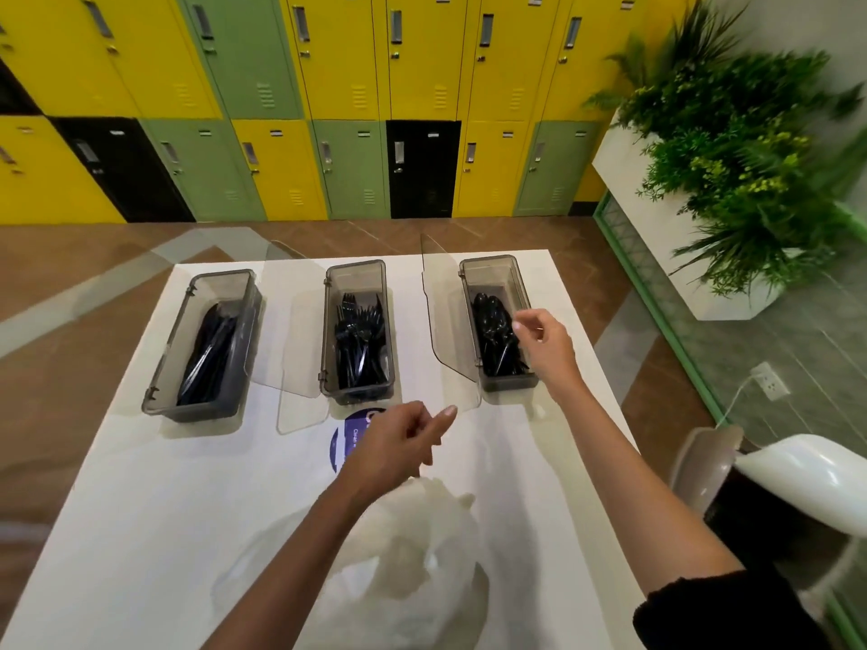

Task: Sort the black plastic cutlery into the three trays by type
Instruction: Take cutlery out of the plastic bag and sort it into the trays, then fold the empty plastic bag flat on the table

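Three grey see-through trays stand in a row at the far end of the white surface (140, 509), well apart from one another. The left tray (171, 340) holds black knives (206, 358), the middle tray (356, 279) black forks (359, 349), and the right tray (490, 276) black spoons (490, 330). The clear lids of the middle and right trays stand open on their left sides.

The right hand (546, 349) hangs over the near right part of the right tray, just above the spoons. Its fingers are loosely bent, the thumb is raised, and nothing shows in its grasp. The left hand (394, 448) hovers near the middle of the surface, in front of the gap between the middle and right trays. Its fingers are loosely curled with the forefinger reaching out, and it holds nothing. Part of a purple sticker (342, 443) shows beside it.

A crumpled clear bag (413, 570) lies on the near part of the surface, between the forearms. No cutlery shows loose on the surface.

Beyond the surface stand yellow, green and black lockers (281, 110). A plant (732, 147) is at the far right, and a white chair (797, 471) stands nearer on the right.
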`<state>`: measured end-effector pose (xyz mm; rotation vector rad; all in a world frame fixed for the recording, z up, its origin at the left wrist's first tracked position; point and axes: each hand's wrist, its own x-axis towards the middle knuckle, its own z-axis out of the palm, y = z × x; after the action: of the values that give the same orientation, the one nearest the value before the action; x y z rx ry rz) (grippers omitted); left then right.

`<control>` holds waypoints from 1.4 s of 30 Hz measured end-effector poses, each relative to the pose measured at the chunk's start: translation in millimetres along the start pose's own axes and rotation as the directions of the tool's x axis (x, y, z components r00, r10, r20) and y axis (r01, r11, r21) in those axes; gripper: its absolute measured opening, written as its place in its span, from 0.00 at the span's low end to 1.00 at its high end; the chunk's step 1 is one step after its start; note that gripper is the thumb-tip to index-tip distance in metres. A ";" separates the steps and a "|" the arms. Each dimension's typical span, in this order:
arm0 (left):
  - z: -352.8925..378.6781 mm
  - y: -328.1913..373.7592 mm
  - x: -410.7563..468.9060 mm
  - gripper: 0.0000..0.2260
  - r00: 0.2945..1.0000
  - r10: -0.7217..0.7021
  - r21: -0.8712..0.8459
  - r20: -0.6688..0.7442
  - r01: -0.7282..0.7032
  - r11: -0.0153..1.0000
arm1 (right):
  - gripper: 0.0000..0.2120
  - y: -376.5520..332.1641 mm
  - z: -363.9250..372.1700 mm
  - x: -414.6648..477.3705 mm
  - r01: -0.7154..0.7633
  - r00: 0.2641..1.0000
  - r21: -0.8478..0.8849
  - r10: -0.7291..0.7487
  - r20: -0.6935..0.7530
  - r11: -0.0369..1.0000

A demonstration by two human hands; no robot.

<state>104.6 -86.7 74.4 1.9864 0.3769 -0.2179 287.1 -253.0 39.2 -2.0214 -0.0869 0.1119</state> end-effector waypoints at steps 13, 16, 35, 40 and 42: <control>58.8 -18.0 -76.8 0.40 0.880 -0.316 0.613 0.354 0.037 0.789 | 0.06 66.1 11.3 -160.3 -0.286 0.673 -0.297 0.412 0.614 0.911; 66.6 -28.3 -72.8 0.31 0.928 -0.235 0.565 0.290 0.033 0.825 | 0.09 72.6 10.0 -179.4 -0.365 0.619 -0.265 0.445 0.647 0.893; 29.8 -7.1 -70.6 0.10 0.997 0.034 -0.434 0.066 -0.002 0.901 | 0.15 20.4 6.9 -182.8 -0.556 0.695 0.367 0.175 0.698 0.746; 21.0 -3.5 -72.6 0.07 0.999 0.052 -0.484 -0.001 -0.046 0.874 | 0.13 16.8 12.1 -177.3 -0.499 0.780 0.402 0.196 0.594 0.768; 16.7 -2.1 -74.8 0.09 0.997 0.076 -0.478 -0.006 -0.070 0.875 | 0.10 13.6 10.8 -177.0 -0.476 0.809 0.446 0.179 0.560 0.758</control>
<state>34.3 -113.3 89.2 1.5037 0.3103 -0.0771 110.3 -269.0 29.5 -1.3363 0.0040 0.8005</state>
